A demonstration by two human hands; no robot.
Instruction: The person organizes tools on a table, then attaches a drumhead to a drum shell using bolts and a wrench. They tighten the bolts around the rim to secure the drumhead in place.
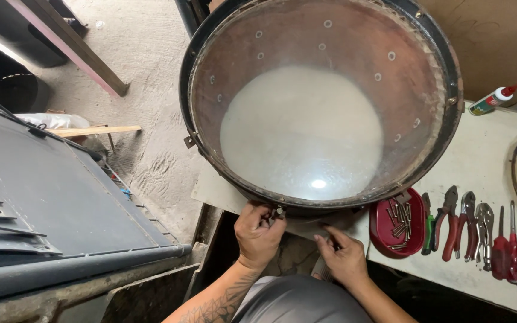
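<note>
My left hand (258, 230) pinches a small bolt (278, 212) at the drum (321, 101) rim; right hand (342, 254) fingers loose below. Drum bulky, rigid; skin fragile, hold the rim.

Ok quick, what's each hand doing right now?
Left hand: fingers closed on a small metal fitting at the drum's rim.
Right hand: holding nothing visible, fingertips under the rim.

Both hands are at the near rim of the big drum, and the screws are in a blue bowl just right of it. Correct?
Not quite: the bowl holding the screws is red, not blue, as the head view shows. Left hand and right hand are at the drum's near rim.
</note>
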